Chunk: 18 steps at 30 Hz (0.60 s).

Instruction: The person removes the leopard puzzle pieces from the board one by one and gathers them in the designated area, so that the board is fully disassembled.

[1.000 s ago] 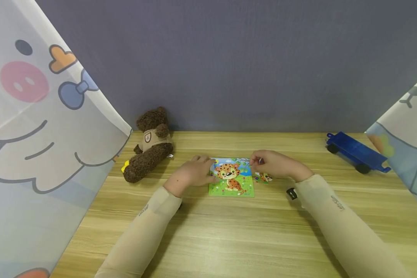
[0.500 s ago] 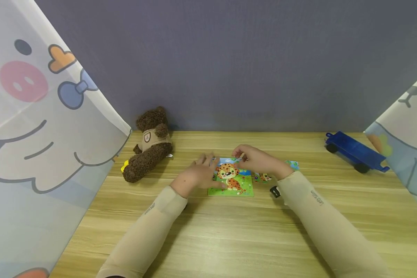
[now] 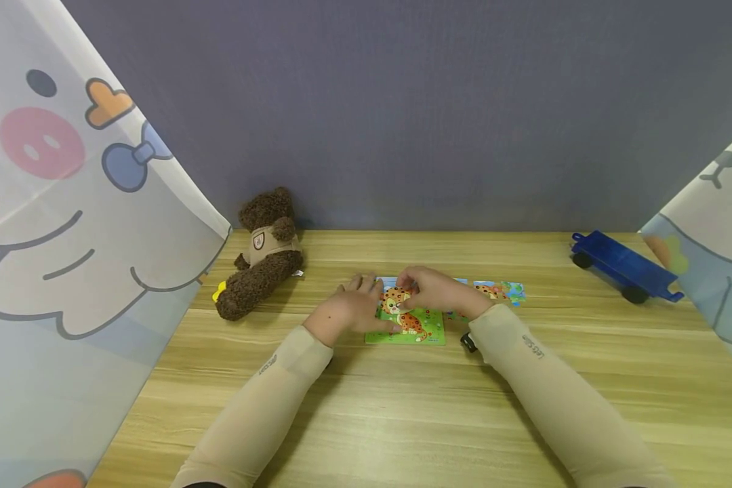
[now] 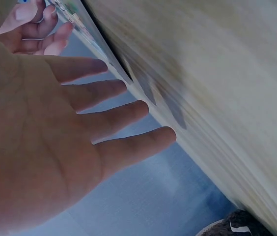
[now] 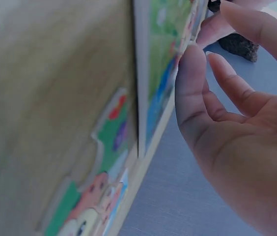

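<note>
A square jigsaw board (image 3: 381, 337) with a spotted leopard cub on green grass lies mid-table. My left hand (image 3: 355, 313) rests along its left side; in the left wrist view this hand (image 4: 55, 132) has straight, spread fingers. Over the board's upper middle is my right hand (image 3: 436, 291), hiding part of the picture. The right wrist view shows the right hand (image 5: 256, 132) with thumb close to the board's face (image 5: 160, 59), fingers loosely bent, and a visible gap between thumb and index finger. Loose jigsaw pieces (image 3: 509, 291) lie right of the board, partly behind the right wrist.
A brown teddy bear (image 3: 268, 251) sits at the back left with a small yellow object (image 3: 219, 291) beside it. A blue wheeled toy wagon (image 3: 625, 266) stands at the back right. A grey partition (image 3: 402, 122) rises behind the wooden table (image 3: 390, 413).
My right hand has moved left from the board's right edge to over its upper middle, uncovering loose pieces on the right. My left hand has shifted slightly right.
</note>
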Motion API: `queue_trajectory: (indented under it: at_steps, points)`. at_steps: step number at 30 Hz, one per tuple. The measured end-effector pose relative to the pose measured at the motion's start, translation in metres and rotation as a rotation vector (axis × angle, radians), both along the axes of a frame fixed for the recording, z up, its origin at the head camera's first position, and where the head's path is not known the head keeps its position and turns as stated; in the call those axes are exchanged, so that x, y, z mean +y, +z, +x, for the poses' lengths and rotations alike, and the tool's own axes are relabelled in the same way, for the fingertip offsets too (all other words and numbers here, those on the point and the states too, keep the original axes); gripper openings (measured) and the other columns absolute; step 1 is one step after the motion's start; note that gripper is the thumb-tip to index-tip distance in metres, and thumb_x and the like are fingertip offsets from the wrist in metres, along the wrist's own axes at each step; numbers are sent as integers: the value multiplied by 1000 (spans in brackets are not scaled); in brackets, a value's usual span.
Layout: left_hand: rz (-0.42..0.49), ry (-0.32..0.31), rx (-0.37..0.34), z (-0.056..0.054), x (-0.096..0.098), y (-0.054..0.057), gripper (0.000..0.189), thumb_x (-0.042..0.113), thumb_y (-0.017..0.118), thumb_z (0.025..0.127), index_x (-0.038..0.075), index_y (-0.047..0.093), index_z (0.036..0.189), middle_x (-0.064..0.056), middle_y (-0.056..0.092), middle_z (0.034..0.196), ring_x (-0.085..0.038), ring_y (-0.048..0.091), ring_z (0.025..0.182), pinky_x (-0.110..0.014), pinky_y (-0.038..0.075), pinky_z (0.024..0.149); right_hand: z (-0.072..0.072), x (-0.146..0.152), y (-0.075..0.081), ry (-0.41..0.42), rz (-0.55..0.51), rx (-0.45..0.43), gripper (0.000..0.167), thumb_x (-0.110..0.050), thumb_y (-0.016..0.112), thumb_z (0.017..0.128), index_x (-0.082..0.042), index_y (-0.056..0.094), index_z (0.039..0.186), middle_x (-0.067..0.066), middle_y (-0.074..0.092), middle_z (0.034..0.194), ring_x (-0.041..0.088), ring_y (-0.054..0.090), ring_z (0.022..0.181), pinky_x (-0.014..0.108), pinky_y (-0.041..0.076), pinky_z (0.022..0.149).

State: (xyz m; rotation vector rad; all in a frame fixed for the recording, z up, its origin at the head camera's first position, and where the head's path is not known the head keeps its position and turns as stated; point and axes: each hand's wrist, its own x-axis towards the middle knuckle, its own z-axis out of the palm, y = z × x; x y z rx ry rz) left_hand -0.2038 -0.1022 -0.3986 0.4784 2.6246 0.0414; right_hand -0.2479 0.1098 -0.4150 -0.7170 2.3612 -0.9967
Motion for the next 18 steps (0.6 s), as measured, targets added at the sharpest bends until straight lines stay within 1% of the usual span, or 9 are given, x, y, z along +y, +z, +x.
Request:
queue_trajectory:
  at_steps: [3, 7, 14, 18]
  points:
    - [-13, 2, 2, 0, 1, 0, 116, 82, 54, 95, 8, 11, 173, -13, 1, 183, -42, 6, 169, -70, 22, 132, 0, -1, -3, -3, 6, 1, 40, -14, 76, 99, -4, 61, 134, 17, 59, 136, 25, 59, 109, 38, 55, 95]
    - [-24, 0, 7, -1, 1, -1, 116, 82, 53, 96, 6, 12, 173, -13, 3, 183, -43, 7, 169, -71, 23, 132, -1, -1, -6, -4, 21, 7, 41, -17, 78, 98, -5, 61, 133, 15, 58, 134, 25, 57, 110, 38, 54, 95]
    - [-21, 5, 10, 0, 0, -4, 118, 83, 53, 95, 4, 14, 172, -14, 2, 183, -43, 6, 169, -71, 23, 131, -1, -1, -9, -7, 49, 9, 44, -21, 81, 96, -7, 62, 133, 13, 58, 134, 26, 58, 115, 41, 55, 100]
    - [-25, -4, 13, 0, 0, -5, 119, 84, 54, 94, 4, 14, 172, -14, 2, 183, -43, 7, 169, -71, 25, 131, -1, -1, -10, -14, 64, 4, 46, -22, 82, 95, -8, 62, 134, 12, 58, 134, 26, 59, 116, 42, 55, 100]
